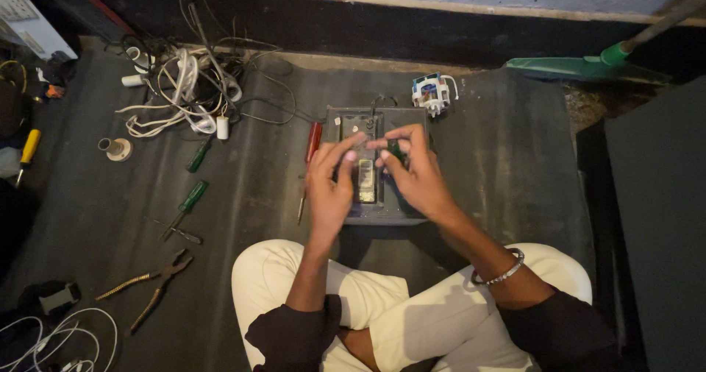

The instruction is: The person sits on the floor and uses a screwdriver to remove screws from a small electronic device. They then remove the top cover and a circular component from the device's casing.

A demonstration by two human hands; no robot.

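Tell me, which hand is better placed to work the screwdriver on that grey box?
Likely the right hand: it already grips the green screwdriver over the grey box. The left hand only reaches in with fingertips beside it.

From my remote seat I see a tangle of white and dark cables (193,92) at the upper left of the dark floor mat (500,166), with two green-handled screwdrivers (193,195) below it and a pair of pliers (151,284) nearer the lower left. A red-handled screwdriver (312,145) lies just beside the grey box, a small white-and-blue motor part (431,92) sits behind it, and a green broom head (581,66) rests at the upper right by the wall, while a yellow-handled tool (28,150) lies at the far left
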